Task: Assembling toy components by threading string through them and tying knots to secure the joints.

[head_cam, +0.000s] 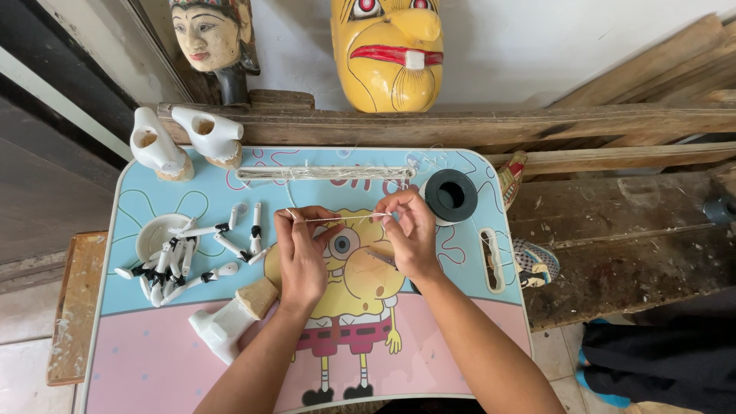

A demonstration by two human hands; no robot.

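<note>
My left hand (300, 249) and my right hand (412, 234) hover over the middle of a small cartoon-printed table (153, 353). Between their pinched fingertips a thin white thread (337, 219) is stretched taut. A small dark-tipped tool lies under my right palm, partly hidden. Just right of my right hand sits a black spool (451, 195). Left of my left hand lie several white puppet arm pieces with black joints (192, 257), some in a small white bowl (157, 234). A white wooden puppet torso (228, 322) lies near my left wrist.
Two white carved puppet bodies (184, 142) stand at the table's far left corner. A clear strip (322, 173) lies along the far edge. Behind, a wooden beam (460, 123) carries a painted puppet head (211, 34) and a yellow mask (389, 50). Dark cloth (659, 345) lies lower right.
</note>
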